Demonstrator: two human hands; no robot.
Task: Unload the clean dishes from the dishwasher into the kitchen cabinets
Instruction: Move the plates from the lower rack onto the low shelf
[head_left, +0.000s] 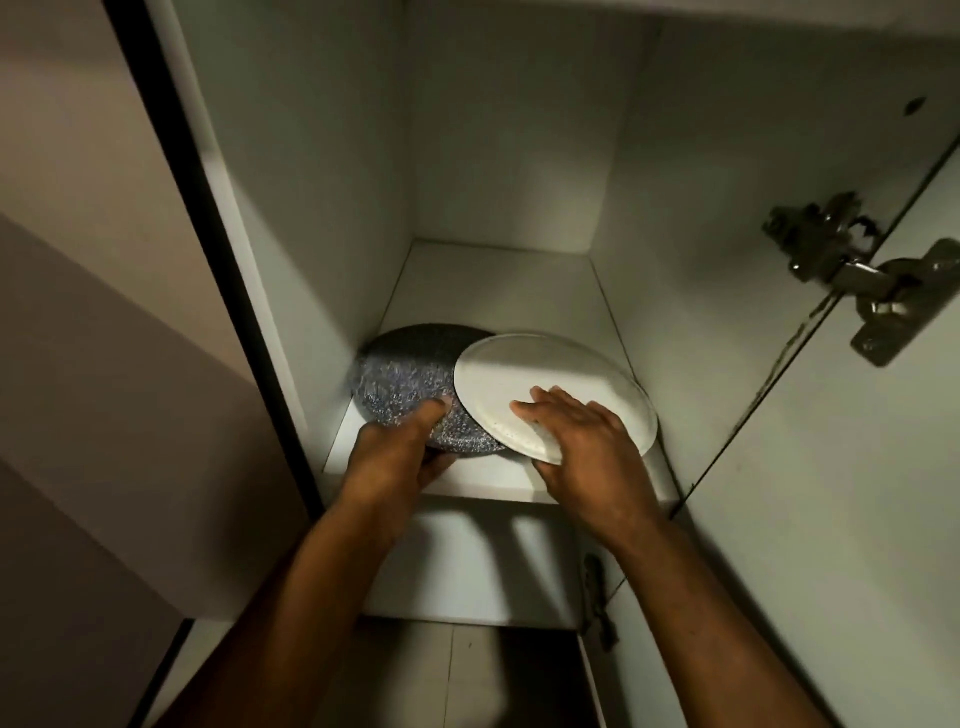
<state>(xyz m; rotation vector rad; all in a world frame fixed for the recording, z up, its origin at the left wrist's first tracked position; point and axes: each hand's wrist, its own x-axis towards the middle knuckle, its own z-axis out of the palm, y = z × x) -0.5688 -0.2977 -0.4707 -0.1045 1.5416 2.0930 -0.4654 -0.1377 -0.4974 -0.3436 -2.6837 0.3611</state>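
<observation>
1. The left hand (400, 447) pinches the speckled plate (400, 379) at its near rim, thumb on top and fingers beneath, probably to slide it deeper.
2. At its 3 o'clock, the right hand (576, 441) lies flat and straight-fingered on the white plate (545, 374), steadying it where it overlaps the speckled rim.
3. Both plates sit at the front of the cabinet shelf (493, 291).
4. No writing is readable anywhere.

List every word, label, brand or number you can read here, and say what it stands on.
None: the speckled dark plate, the white plate and the cabinet walls show no text; any stamp on the door hinge is too dim to read.
</observation>
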